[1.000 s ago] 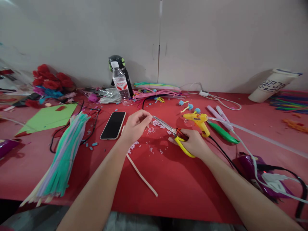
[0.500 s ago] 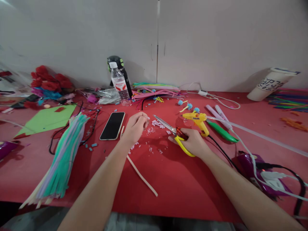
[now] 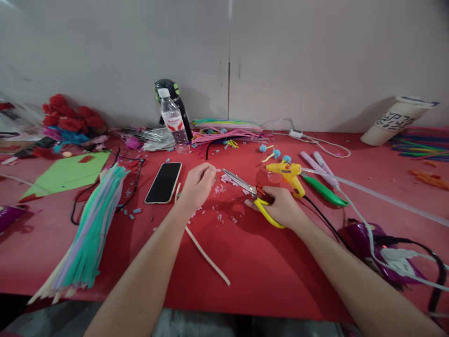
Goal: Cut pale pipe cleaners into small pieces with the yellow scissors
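My left hand (image 3: pixel 198 185) is closed in a pinch above the red table, with a small pale pink piece of pipe cleaner (image 3: pixel 218 170) just showing at the fingertips. Scissors (image 3: pixel 242 183) with yellow and red handles are gripped in my right hand (image 3: pixel 280 206). Their blades look closed, and the tip points left, close to the pinched fingers. Beneath the blades lies a small heap of cut pink pieces (image 3: pixel 229 179), with finer pink fluff (image 3: pixel 220 189) scattered nearer me. A cream pipe cleaner (image 3: pixel 206 256) runs under my left wrist.
A phone (image 3: pixel 163 183) and a bundle of pipe cleaners (image 3: pixel 93 229) lie left. Behind stand a water bottle (image 3: pixel 174 124) and a black flask (image 3: pixel 184 110). At right are a yellow glue gun (image 3: pixel 289 175), a green tool (image 3: pixel 324 191), a purple power strip (image 3: pixel 368 238) and cables.
The scissor tip has shifted slightly left, closer to my left fingertips. My left hand has barely moved and stays pinched.
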A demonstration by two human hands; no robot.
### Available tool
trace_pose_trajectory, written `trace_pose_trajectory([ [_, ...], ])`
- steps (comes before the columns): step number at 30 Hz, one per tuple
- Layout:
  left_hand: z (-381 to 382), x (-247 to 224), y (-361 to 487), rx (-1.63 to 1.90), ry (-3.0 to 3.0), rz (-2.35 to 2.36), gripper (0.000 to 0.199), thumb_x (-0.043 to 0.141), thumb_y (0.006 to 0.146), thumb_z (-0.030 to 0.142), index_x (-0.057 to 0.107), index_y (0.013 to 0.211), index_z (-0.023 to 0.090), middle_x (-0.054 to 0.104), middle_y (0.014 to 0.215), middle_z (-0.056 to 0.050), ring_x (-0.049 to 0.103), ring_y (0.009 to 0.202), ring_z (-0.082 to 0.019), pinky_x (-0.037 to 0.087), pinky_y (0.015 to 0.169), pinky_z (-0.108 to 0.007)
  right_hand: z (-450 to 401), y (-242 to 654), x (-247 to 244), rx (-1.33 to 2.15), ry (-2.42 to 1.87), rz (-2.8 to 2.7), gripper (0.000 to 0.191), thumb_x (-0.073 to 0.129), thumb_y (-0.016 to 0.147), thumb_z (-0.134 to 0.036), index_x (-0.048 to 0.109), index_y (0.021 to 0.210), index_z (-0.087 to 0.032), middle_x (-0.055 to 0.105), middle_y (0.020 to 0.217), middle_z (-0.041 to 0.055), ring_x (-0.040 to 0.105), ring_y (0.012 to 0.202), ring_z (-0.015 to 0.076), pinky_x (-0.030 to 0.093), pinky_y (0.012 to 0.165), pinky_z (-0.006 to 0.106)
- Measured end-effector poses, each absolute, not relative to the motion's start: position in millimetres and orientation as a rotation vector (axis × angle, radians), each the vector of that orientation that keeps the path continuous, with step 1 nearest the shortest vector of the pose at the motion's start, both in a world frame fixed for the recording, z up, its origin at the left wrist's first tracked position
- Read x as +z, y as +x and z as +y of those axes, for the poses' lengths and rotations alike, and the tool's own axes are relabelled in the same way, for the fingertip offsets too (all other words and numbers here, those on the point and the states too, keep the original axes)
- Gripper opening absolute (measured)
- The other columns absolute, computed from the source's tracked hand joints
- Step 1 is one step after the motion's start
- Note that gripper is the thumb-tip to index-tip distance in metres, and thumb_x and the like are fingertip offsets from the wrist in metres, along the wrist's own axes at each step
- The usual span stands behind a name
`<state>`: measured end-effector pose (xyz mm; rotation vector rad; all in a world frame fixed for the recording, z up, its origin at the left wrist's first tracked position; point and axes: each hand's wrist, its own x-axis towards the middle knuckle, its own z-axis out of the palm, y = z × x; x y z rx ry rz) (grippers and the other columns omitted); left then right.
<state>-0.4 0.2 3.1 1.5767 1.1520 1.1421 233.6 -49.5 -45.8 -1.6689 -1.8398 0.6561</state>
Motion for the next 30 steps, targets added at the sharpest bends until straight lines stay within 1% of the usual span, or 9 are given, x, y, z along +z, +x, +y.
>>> trace_pose_trajectory([
  [5,0.8,2.3,-2.2,1.126,1.661,1.198,0.026,0.045,0.089,0.026,0.04,0.065,0.019,0.039,0.058,0.004,0.037,0.055,-0.01,0.028,0.052,-0.025,-50.0,233.9,-45.2,0.653,-1.688,-1.852,0.051,0.074,0.067,-0.053,0.036,0.061,-0.019,0.03,0.056,-0.0064,0.027,0.054,0.0079,0.022,0.046,0.022],
  [9,-0.8,3.7,-1.2,1.12,1.691,1.218,0.028,0.045,0.09,0.028,0.04,0.064,0.019,0.04,0.058,0.004,0.038,0.055,-0.01,0.029,0.053,-0.026,-50.2,234.7,-46.2,0.658,-1.689,-1.866,0.049,0.073,0.068,-0.054,0.039,0.061,-0.019,0.032,0.057,-0.0059,0.028,0.054,0.0083,0.023,0.047,0.022],
  [24,-4.5,10.8,0.9,1.064,1.765,1.282,0.029,0.044,0.089,0.025,0.041,0.061,0.019,0.041,0.055,0.004,0.037,0.052,-0.009,0.029,0.052,-0.025,-49.1,234.7,-48.5,0.662,-1.688,-1.865,0.054,0.071,0.068,-0.06,0.035,0.06,-0.02,0.031,0.056,-0.0057,0.027,0.055,0.0089,0.023,0.047,0.022],
  [30,-6.2,14.4,2.6,1.054,1.753,1.292,0.029,0.044,0.088,0.024,0.041,0.059,0.019,0.041,0.054,0.004,0.036,0.05,-0.009,0.027,0.05,-0.025,-48.6,234.6,-48.7,0.653,-1.676,-1.868,0.055,0.069,0.068,-0.063,0.037,0.06,-0.02,0.033,0.057,-0.005,0.027,0.055,0.0092,0.026,0.048,0.023],
])
